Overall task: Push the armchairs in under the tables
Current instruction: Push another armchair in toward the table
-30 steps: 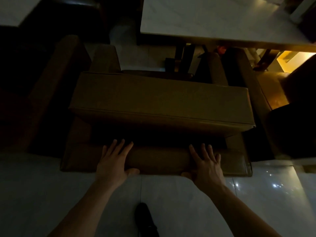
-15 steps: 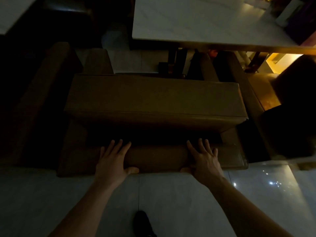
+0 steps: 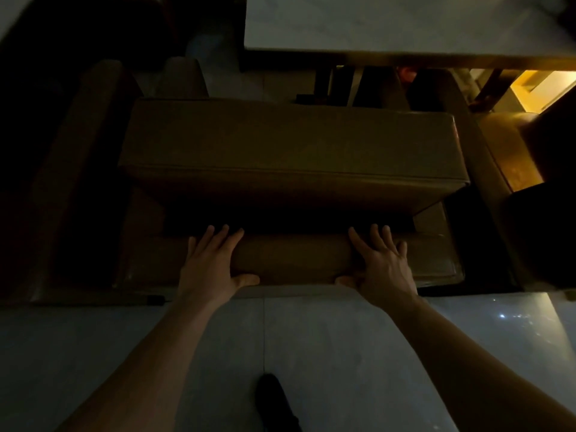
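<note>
— Where does the brown leather armchair [image 3: 293, 145] stand?
— Facing the pale stone-topped bench [image 3: 389, 23], seen from behind and above. Front of both armrests close to the bench's near edge, the right one seemingly just under it; seat hidden behind the backrest, so hard to judge how deep. Looks only partly tucked in.

— And the hands?
— Both flat on the rounded top rail of the chair's back. Left hand [image 3: 212, 263] left of centre, right hand [image 3: 381, 266] right of centre, well apart. Fingers [image 3: 218, 236] spread over the top, thumbs hooked under the rear edge. Pressing rather than gripping, apparently; nothing enclosed in either palm.

— How far along, then?
— Mid-push on this chair, probably. Still a stretch of pale tiled floor [image 3: 193, 353] visible between the left armrest and the bench leg, so likely more travel left before a snug fit.

— Anything else waiting?
— A second brown armchair [image 3: 78, 169] just beside on the left, dark and hard to read; cannot tell whether already under its own bench. Another seat on the right under warm yellow light, partly hidden. Possibly more chairs to do after this one.

— Obstacles?
— Dark bench legs [image 3: 324, 82] ahead of the seat; may stop the chair early. A dark shoe [image 3: 274, 400] on the tiles behind, braced for the shove.
</note>
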Demonstrator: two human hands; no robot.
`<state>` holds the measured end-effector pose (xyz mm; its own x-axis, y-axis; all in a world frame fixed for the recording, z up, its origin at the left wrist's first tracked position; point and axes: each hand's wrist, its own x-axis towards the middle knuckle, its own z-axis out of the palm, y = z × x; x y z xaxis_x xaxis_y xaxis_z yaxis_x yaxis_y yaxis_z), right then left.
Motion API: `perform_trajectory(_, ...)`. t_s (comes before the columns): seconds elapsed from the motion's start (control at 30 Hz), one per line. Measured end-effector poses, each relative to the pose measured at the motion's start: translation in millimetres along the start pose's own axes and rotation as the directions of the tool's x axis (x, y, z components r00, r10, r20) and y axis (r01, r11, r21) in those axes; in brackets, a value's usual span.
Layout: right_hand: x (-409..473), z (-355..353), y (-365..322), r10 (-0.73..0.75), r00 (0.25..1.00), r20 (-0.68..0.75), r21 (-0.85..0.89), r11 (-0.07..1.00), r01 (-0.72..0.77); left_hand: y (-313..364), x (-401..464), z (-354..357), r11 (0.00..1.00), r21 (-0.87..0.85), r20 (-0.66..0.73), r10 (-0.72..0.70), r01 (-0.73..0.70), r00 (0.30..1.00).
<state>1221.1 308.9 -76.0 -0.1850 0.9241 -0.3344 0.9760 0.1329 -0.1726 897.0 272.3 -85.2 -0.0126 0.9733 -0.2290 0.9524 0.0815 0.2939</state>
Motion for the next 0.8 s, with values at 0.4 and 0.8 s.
perform_trajectory(0.4,-6.5,-1.9,-5.5,0.011,1.000,-0.001,-0.034,0.999,-0.011,-1.0,-5.0,4.9,1.000,0.003,-0.059,0.010,-0.010,0.998)
perform_trajectory(0.8,-21.1,6.2,-2.2,0.003,1.000,-0.008,-0.026,1.000,-0.003,1.0,-20.5,12.2,1.000,0.021,-0.064,-0.002,0.004,0.998)
